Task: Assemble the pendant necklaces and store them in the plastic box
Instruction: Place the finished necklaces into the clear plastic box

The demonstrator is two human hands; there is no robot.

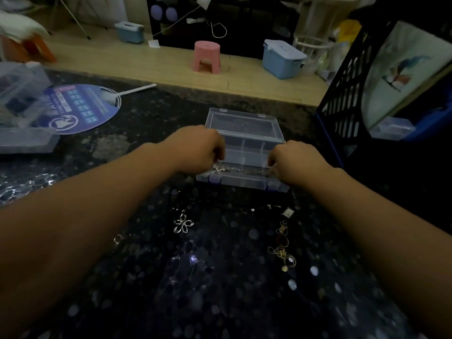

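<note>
Stretching silver necklace (241, 170) left-right over plastic box (254, 152); left hand (199, 149), right hand (297, 160) pinching ends (fingers curled).

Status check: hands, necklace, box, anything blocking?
Left hand and right hand pinch silver necklace, stretched over open plastic box, front row. Flower pendant and gold chains loose on table. Nothing blocking.

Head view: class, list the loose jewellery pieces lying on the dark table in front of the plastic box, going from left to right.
small ring → silver flower pendant → tangle of gold chains and pendants
</note>
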